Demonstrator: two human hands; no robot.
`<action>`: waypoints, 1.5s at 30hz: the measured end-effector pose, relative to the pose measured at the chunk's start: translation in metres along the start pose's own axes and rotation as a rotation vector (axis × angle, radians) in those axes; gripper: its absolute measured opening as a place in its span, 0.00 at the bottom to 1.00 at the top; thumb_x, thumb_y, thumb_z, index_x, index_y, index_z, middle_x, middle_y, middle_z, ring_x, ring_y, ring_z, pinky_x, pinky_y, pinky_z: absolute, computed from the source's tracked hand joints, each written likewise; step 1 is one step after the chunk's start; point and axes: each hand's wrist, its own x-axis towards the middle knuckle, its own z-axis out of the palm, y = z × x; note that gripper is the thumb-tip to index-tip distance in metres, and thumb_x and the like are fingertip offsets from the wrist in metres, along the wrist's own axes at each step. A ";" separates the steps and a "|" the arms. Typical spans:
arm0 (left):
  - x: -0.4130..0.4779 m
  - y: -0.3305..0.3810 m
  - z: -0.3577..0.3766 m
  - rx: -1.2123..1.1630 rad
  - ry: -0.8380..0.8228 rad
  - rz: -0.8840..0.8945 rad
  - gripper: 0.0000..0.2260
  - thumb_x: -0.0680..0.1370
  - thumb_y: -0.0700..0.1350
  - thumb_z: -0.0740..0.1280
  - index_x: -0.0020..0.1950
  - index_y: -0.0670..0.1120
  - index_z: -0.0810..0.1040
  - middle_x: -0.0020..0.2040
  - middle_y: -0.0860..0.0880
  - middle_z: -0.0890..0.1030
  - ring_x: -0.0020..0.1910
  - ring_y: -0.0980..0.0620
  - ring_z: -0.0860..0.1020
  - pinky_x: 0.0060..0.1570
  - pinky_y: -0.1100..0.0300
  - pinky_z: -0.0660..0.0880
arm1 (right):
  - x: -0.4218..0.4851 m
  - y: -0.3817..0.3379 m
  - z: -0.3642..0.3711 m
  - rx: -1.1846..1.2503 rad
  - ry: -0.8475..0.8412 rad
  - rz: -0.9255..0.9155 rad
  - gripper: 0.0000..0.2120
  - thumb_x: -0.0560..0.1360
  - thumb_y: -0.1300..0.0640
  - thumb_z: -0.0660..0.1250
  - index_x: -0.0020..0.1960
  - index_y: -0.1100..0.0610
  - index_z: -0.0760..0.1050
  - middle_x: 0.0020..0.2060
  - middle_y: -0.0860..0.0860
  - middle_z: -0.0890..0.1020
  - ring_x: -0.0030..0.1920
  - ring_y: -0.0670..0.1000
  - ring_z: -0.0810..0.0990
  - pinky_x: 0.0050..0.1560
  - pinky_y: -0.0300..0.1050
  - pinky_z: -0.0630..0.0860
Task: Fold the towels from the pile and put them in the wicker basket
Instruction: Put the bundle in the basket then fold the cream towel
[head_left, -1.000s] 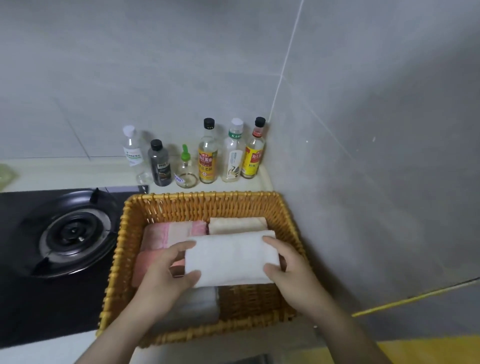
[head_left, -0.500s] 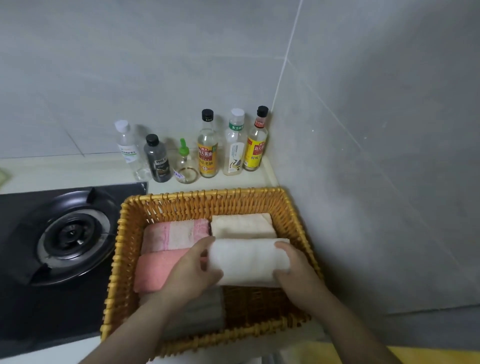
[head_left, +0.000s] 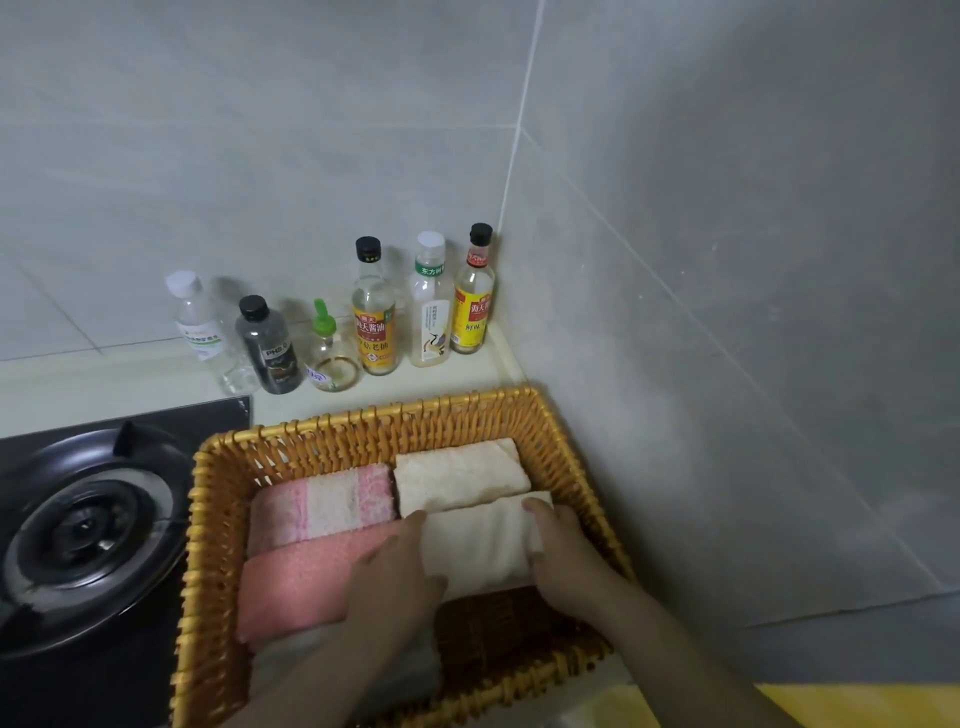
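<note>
Holding a folded cream towel (head_left: 478, 545) by its ends, the left hand (head_left: 395, 577) and right hand (head_left: 566, 556) both grip it inside the one wicker basket (head_left: 363, 421), at the basket's 3 o'clock. Five towels lie in the basket, counting that one: a beige towel (head_left: 457, 473) at 1 o'clock, a pink-and-white striped towel (head_left: 322, 501) at 11, a salmon towel (head_left: 296, 582) at 9 and a pale towel (head_left: 415, 670) at 7. Six bottles (head_left: 371, 312) stand on the desk (head_left: 104, 384) beyond the basket at 12 o'clock. One gas burner (head_left: 83, 525) lies at 9.
</note>
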 end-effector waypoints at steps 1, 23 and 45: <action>0.000 0.001 0.001 0.020 0.010 0.012 0.34 0.74 0.50 0.69 0.77 0.53 0.56 0.69 0.51 0.73 0.66 0.51 0.73 0.66 0.56 0.67 | 0.002 -0.001 0.002 0.000 -0.002 0.007 0.29 0.81 0.56 0.53 0.78 0.45 0.48 0.77 0.46 0.46 0.74 0.55 0.57 0.73 0.54 0.62; 0.004 -0.016 0.014 0.536 0.203 0.252 0.36 0.64 0.63 0.74 0.61 0.39 0.79 0.49 0.44 0.80 0.44 0.46 0.79 0.42 0.52 0.79 | 0.008 0.000 0.014 -0.460 0.433 -0.214 0.18 0.79 0.54 0.54 0.69 0.51 0.63 0.66 0.52 0.66 0.60 0.51 0.70 0.57 0.43 0.74; 0.053 -0.045 0.030 0.563 0.047 0.436 0.39 0.78 0.69 0.49 0.78 0.41 0.56 0.78 0.40 0.56 0.78 0.43 0.55 0.71 0.44 0.52 | 0.085 0.005 0.038 -0.661 0.226 -0.398 0.35 0.78 0.38 0.41 0.78 0.52 0.35 0.77 0.50 0.35 0.76 0.48 0.32 0.74 0.47 0.32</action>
